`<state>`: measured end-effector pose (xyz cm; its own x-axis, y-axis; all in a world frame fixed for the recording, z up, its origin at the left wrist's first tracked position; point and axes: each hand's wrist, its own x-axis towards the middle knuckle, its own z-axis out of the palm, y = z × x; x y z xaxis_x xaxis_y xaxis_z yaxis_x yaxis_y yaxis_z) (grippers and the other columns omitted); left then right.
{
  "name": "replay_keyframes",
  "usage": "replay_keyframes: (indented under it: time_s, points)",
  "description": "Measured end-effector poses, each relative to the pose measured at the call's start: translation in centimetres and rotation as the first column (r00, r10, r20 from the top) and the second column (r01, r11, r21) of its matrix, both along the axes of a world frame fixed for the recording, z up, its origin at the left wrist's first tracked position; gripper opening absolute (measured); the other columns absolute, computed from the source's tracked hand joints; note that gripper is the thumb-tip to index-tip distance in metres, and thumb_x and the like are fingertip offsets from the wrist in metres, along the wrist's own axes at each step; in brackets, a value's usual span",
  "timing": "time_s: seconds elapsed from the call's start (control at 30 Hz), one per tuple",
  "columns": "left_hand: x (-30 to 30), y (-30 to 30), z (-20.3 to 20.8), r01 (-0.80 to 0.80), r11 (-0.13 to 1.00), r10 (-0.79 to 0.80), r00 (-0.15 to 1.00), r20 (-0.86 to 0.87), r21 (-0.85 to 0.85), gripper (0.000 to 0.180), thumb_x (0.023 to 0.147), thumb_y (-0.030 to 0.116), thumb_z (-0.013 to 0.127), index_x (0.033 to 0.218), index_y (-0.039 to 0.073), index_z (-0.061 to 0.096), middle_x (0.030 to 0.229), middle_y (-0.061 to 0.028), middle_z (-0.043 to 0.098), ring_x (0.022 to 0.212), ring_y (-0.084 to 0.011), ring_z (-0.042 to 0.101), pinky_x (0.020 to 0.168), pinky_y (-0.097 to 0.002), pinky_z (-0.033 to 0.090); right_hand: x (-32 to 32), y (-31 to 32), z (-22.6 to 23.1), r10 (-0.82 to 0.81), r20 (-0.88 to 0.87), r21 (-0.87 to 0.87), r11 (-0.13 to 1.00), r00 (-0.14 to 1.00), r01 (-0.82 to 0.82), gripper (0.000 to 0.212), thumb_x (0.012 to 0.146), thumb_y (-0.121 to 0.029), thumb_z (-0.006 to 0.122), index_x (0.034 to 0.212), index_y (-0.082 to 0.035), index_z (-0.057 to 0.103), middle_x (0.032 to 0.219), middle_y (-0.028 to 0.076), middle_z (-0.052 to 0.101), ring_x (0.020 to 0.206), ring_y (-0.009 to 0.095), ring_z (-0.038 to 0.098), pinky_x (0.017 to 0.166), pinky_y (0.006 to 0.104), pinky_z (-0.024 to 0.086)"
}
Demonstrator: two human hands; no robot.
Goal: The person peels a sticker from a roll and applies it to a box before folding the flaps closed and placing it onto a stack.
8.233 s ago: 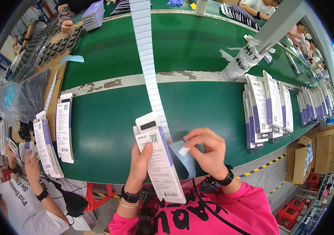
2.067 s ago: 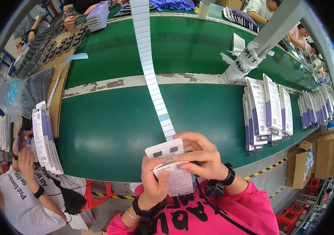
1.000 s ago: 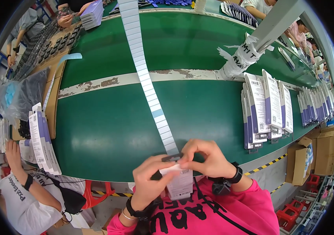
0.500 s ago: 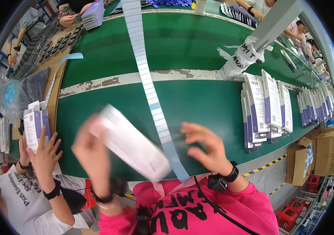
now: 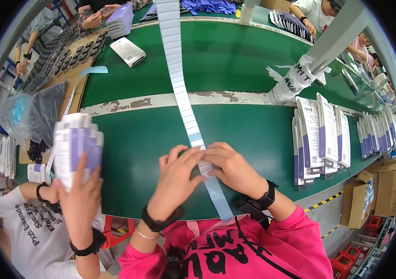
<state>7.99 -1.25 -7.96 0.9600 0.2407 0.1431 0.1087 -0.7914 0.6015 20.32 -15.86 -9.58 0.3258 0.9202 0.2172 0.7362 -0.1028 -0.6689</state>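
A long strip of white labels (image 5: pixel 189 120) with pale blue sections runs down the middle of the green bench to its near edge. My left hand (image 5: pixel 175 179) is at the strip's left side, fingers bent and fingertips on its edge. From the right, my right hand (image 5: pixel 236 171) meets it, with thumb and fingers pinching the strip. The fingertips of both hands nearly touch, and whether a single label is lifted between them is hidden.
Upright white-and-purple boxes (image 5: pixel 310 135) stand at the right, with a further row (image 5: pixel 378 132) beyond. A white box (image 5: pixel 128 52) lies across the pale rail (image 5: pixel 137 103). At the left, a co-worker's hand (image 5: pixel 80 200) holds several boxes (image 5: pixel 78 144). A taped post (image 5: pixel 298 79) rises at back right.
The white box has left my left hand, and a white box now lies on the far green surface. Both hands have come together on the label strip. The co-worker's boxes have moved right.
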Motion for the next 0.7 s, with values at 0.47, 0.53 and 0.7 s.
replay_keyframes:
  time_s: [0.47, 0.53, 0.7]
  points:
    - [-1.8, 0.8, 2.4, -0.231, 0.938, 0.202, 0.97, 0.133, 0.257, 0.054, 0.07, 0.021, 0.076, 0.116, 0.0, 0.057, 0.125, -0.0125, 0.055, 0.111, -0.0314, 0.05, 0.091, -0.0446, 0.037, -2.5, -4.0, 2.2, -0.257, -0.079, 0.196, 0.944, 0.963, 0.267, 0.012, 0.072, 0.003, 0.072, 0.08, -0.001, 0.065, 0.081, 0.011, 0.066, 0.077, 0.026, 0.063, 0.069, 0.0316, 0.05]
    - [-1.5, 3.9, 6.2, -0.449, 0.799, 0.371, 0.892, 0.26, 0.399, 0.061, 0.068, 0.02, 0.078, 0.119, -0.001, 0.052, 0.124, -0.0175, 0.054, 0.11, -0.0354, 0.05, 0.09, -0.0452, 0.04, -2.1, -5.4, 3.4, -0.319, -0.136, 0.19, 0.921, 0.938, 0.341, 0.011, 0.071, 0.005, 0.071, 0.076, 0.0, 0.063, 0.076, 0.01, 0.064, 0.07, 0.024, 0.061, 0.064, 0.0299, 0.047]
    - [-5.4, 12.5, 10.7, -0.621, 0.576, 0.741, 0.671, -0.019, 0.532, 0.073, 0.058, 0.02, 0.084, 0.116, -0.004, 0.048, 0.116, -0.0252, 0.053, 0.104, -0.0377, 0.052, 0.088, -0.0449, 0.043, -2.2, -4.2, 5.5, -0.125, -0.227, 0.253, 0.95, 0.966, 0.182, 0.012, 0.076, 0.007, 0.067, 0.083, -0.001, 0.062, 0.081, 0.009, 0.062, 0.068, 0.022, 0.058, 0.06, 0.0294, 0.046]
